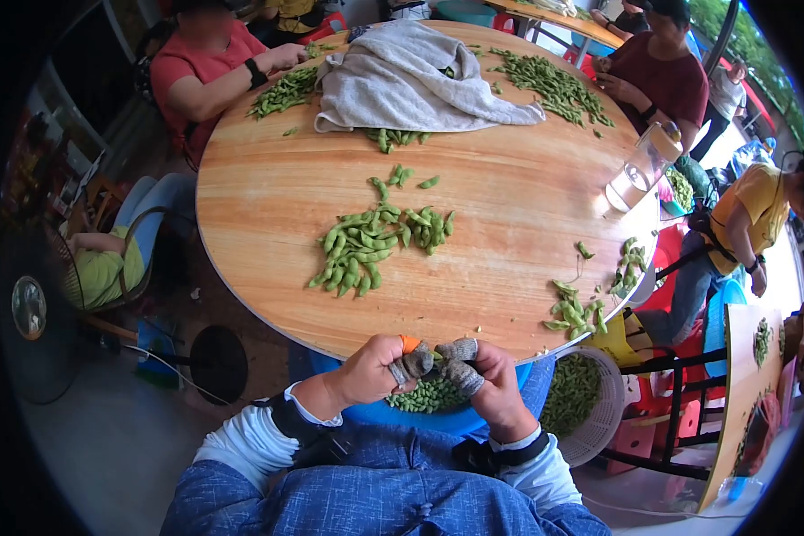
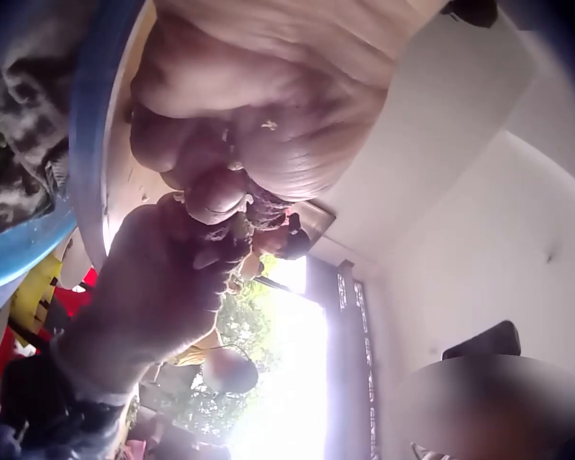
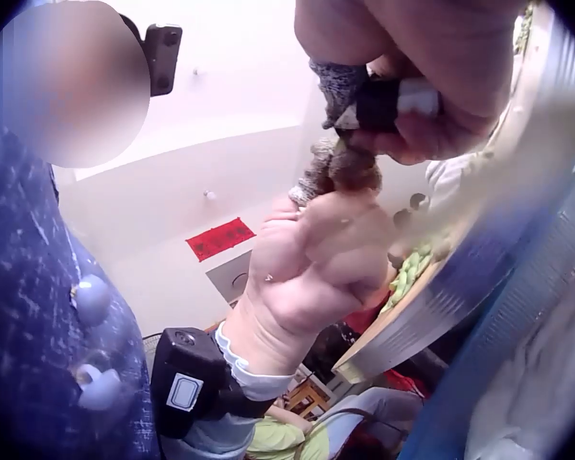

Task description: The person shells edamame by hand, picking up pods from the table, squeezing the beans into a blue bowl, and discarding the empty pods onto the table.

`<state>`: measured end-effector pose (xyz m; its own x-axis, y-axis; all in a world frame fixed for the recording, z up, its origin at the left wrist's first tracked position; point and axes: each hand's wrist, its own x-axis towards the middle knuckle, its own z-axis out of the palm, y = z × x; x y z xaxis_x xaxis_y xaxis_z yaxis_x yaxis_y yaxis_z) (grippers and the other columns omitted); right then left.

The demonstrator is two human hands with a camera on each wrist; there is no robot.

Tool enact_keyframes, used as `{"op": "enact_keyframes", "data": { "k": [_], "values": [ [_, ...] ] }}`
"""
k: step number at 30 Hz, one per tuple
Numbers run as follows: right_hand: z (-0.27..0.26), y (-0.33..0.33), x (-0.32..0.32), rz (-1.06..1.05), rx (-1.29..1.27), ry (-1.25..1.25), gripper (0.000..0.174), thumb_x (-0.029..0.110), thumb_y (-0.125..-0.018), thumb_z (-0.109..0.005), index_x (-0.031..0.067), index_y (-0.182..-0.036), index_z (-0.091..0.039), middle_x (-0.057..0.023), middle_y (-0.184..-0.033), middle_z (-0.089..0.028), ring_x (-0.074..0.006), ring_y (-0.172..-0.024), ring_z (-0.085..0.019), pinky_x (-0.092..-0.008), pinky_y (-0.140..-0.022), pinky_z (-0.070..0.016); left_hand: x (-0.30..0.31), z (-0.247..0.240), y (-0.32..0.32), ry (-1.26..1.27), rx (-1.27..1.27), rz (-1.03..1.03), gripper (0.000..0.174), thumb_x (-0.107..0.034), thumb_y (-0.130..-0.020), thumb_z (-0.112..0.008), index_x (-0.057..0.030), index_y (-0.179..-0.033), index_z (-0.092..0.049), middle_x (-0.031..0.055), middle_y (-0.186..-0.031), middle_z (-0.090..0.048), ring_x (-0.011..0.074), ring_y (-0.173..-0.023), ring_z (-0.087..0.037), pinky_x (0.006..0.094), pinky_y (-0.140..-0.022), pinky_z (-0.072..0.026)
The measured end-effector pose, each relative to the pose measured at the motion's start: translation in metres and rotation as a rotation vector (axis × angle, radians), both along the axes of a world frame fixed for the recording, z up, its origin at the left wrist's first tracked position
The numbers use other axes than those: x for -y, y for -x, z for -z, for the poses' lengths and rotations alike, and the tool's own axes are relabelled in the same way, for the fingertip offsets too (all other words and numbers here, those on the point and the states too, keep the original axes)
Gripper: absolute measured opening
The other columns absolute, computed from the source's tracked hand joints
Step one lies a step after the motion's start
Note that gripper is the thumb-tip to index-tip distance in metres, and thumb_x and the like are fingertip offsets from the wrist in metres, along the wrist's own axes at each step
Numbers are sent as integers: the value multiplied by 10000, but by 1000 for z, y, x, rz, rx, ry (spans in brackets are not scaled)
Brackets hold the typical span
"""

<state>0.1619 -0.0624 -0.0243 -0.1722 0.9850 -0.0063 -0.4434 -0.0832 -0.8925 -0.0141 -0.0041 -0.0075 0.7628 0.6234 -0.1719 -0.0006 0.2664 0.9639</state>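
In the head view my left hand and right hand meet at the near edge of the table. Grey knitted covers wrap several of the fingertips, and an orange band shows on the left hand. Between them the fingertips pinch a green soybean pod, mostly hidden by the covers. Just below is a blue basin holding shelled green beans. Both wrist views show the hands fingertip to fingertip, the left hand with its palm in sight.
On the round wooden table lie a heap of pods and smaller clusters at right. A grey towel covers more pods. A glass bottle stands near the right edge. A white basket sits beside my right arm. Other people sit around.
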Motion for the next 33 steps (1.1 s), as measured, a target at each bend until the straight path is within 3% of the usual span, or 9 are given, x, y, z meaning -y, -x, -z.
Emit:
{"op": "enact_keyframes", "data": {
  "k": [9, 12, 15, 18, 21, 24, 28, 31, 33],
  "values": [
    [16, -1, -5, -50, -267, 91, 187, 82, -790, -579, -2, -957, -561, -41, -873, -604, -100, -786, -552, -221, -703, -436, 3, 6, -1, 367, 170, -76, 205, -197, -899, -421, -34, -826, -522, -15, -516, -445, 38, -447, -377, 180, -415, -291],
    [12, -3, -6, 13, -208, 162, 247, 143, -766, -610, -5, -958, -562, -53, -866, -604, -122, -764, -567, -237, -674, -446, 1, 0, -1, -65, -21, -10, 130, -140, -857, -471, -24, -818, -515, 45, -561, -505, 127, -463, -457, 224, -447, -357],
    [-2, 0, -4, 72, -152, 189, 280, 166, -760, -620, -8, -970, -559, -45, -848, -599, -116, -738, -560, -231, -650, -437, 3, -2, -1, -737, -211, -89, 109, -89, -768, -546, -1, -818, -506, 124, -629, -537, 262, -548, -528, 293, -509, -416],
    [-9, 3, -3, 39, -53, 217, 261, 155, -770, -609, -7, -968, -560, -24, -824, -590, -91, -710, -532, -209, -634, -412, 4, -1, 1, -761, -248, -81, 187, -52, -682, -589, 19, -832, -503, 178, -675, -534, 353, -639, -534, 349, -551, -430],
    [-9, 6, -3, 23, -4, 238, 237, 147, -779, -599, -5, -957, -562, -6, -804, -580, -70, -690, -501, -190, -623, -387, 2, 6, 2, -984, -326, -61, 191, -45, -679, -583, 14, -848, -516, 173, -672, -539, 338, -644, -550, 350, -546, -429],
    [-7, 7, -1, 17, 22, 215, 198, 96, -793, -575, -5, -962, -555, -4, -812, -582, -67, -697, -501, -193, -625, -392, 7, -4, 0, -1001, -459, -101, 198, -54, -679, -589, 12, -855, -525, 185, -690, -545, 348, -658, -546, 335, -549, -432],
    [-6, 15, 1, 83, -15, 102, 168, 56, -791, -572, -20, -940, -550, -8, -820, -586, -82, -706, -521, -228, -630, -420, 9, 10, -4, -654, -194, -233, 110, -78, -772, -527, 4, -845, -526, 124, -671, -555, 234, -592, -546, 301, -537, -428],
    [-5, 17, 1, 94, 161, -28, 157, 27, -781, -568, -26, -928, -552, -26, -826, -596, -106, -733, -542, -253, -645, -438, 8, 11, -3, -265, -82, -254, 140, -96, -865, -419, -18, -833, -530, 9, -637, -514, 66, -604, -464, 246, -521, -406],
    [-14, 14, -1, 119, 539, -246, 148, 15, -778, -559, -27, -920, -559, -41, -828, -601, -109, -745, -544, -251, -651, -439, 4, 8, -1, -68, -88, -234, 130, -113, -865, -434, -27, -847, -529, -3, -652, -508, 58, -599, -461, 217, -521, -397]
  ]
}}
